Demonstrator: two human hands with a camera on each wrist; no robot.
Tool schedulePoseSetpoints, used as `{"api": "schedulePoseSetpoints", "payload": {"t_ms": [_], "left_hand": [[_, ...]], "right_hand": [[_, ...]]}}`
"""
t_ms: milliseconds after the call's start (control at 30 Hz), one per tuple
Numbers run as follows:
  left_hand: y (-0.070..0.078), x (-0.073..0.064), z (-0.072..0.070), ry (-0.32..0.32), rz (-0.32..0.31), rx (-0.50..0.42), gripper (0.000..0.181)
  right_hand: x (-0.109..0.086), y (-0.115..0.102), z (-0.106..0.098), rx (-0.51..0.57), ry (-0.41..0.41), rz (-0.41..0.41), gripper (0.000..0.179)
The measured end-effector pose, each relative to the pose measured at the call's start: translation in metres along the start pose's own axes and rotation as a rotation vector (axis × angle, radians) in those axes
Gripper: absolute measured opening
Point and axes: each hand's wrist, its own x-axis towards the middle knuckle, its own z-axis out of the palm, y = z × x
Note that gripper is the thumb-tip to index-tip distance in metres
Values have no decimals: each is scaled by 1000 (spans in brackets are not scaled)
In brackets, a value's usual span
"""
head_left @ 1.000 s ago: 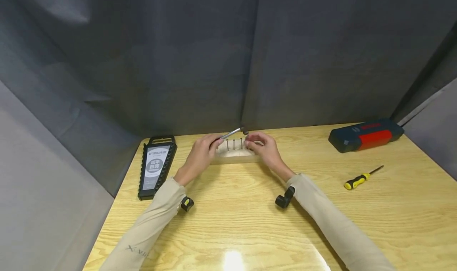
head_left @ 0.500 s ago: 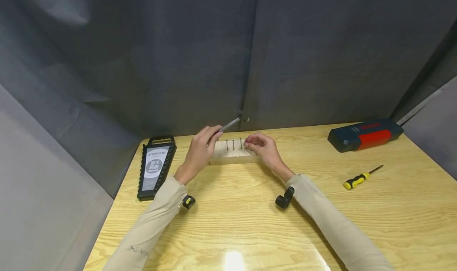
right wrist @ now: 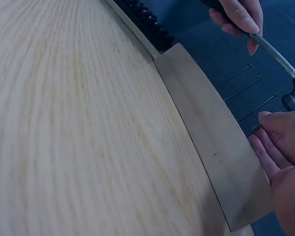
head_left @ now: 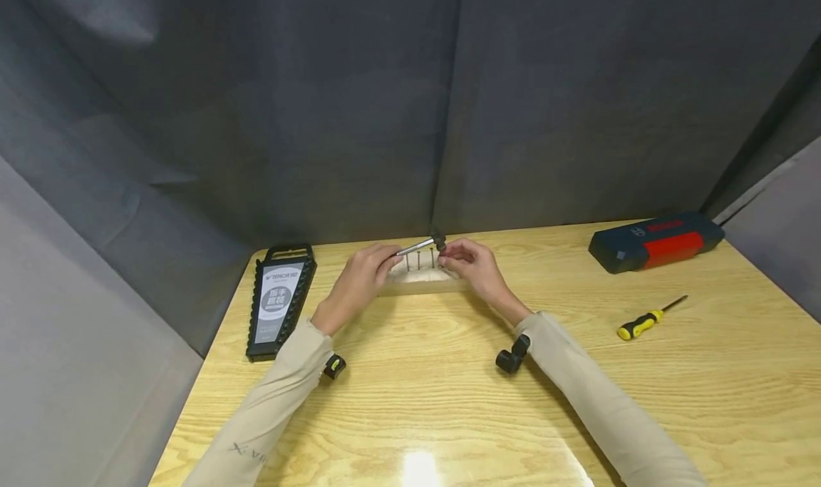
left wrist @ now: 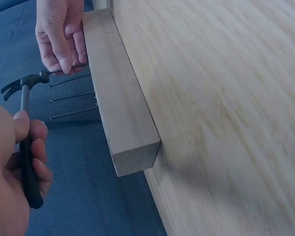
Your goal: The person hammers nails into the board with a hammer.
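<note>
My left hand (head_left: 365,273) grips a small claw hammer (left wrist: 26,98) by its black handle. In the left wrist view the hammer's striking face is right at the head of a nail (left wrist: 78,65), which my right hand (head_left: 471,266) pinches between thumb and fingers. That nail points into a pale wooden block (left wrist: 120,93) lying on the table. Three other nails stand in a row in the block beside it, the middle nail (left wrist: 71,97) among them. In the right wrist view, my right fingers (right wrist: 268,152) hide most of the held nail.
On the left lies a black wrench-set holder (head_left: 281,301) with a printed label. To the right are a yellow-and-black screwdriver (head_left: 641,324) and a dark blue and red case (head_left: 657,243). A dark curtain (head_left: 346,116) hangs behind the wooden table (head_left: 423,373).
The hammer rose off the nail half a second ago and has come down onto it again. My right hand has kept its place at the nail.
</note>
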Motion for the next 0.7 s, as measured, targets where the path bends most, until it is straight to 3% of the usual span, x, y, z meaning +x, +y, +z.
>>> {"api": "schedulePoseSetpoints", "payload": {"t_ms": [133, 267, 533, 600, 700], "left_hand": [[1, -1, 0, -6, -14, -4, 20], [3, 3, -3, 14, 9, 16, 20], [8, 15, -16, 247, 3, -136, 25], [6, 12, -15, 213, -9, -136, 26], [3, 6, -10, 57, -23, -89, 26]], "right_hand": [[0, 1, 0, -20, -8, 1, 21], [-1, 0, -1, -25, -4, -3, 20], [0, 1, 0, -10, -23, 12, 20], [0, 2, -1, -10, -24, 12, 20], [0, 3, -1, -13, -14, 16, 21]]}}
